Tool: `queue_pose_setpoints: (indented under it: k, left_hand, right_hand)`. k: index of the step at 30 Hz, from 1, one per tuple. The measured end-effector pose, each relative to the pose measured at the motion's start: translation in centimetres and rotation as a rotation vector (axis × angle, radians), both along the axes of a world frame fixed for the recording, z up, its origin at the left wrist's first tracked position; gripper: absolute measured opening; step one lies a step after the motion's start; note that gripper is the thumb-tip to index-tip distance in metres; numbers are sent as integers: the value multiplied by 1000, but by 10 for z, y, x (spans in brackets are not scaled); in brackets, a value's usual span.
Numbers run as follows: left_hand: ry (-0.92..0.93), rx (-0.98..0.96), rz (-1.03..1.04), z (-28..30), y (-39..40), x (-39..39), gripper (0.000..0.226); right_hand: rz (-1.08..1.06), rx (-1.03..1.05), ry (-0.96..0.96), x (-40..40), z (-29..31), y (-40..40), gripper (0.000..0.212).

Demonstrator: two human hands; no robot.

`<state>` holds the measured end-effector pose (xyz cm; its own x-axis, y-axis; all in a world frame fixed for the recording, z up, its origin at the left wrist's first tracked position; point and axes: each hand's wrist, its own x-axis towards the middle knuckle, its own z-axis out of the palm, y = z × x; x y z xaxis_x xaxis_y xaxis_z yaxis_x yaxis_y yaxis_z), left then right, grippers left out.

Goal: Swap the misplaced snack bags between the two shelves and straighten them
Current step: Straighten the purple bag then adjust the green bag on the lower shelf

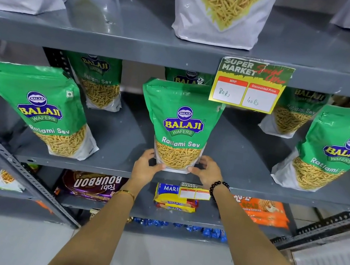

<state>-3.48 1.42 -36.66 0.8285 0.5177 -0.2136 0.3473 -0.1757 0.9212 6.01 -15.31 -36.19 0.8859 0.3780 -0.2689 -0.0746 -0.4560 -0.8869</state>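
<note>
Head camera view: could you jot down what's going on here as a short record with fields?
place: grey shop shelf
held item: middle green bag, upright
left hand: on the bag's lower left corner
right hand: on the bag's lower right corner
shelf above: white bag
price tag: 80 Rs, discounted 40 Rs

Upper shelf (pixel 137 48): white pouches (pixel 221 9) are stood in a row.
Middle shelf (pixel 117 164): Balaji bag (pixel 181 124) is stood centre front, flanked left (pixel 40 108) and right (pixel 331 153); others behind.
Hands: left hand (pixel 145 169) and right hand (pixel 206 170) are placed at its base corners.
</note>
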Motion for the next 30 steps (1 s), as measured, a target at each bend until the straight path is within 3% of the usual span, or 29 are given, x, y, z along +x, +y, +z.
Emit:
queue_pose_setpoints:
  k: [24,30]
  left_hand:
    - [31,40,-29,10,-2,-1,61]
    - [43,32,-33,11,-1,0,53]
  right_hand:
    - [-7,-30,8,1,8,0,45]
    - [-24,-44,7,2,7,1,47]
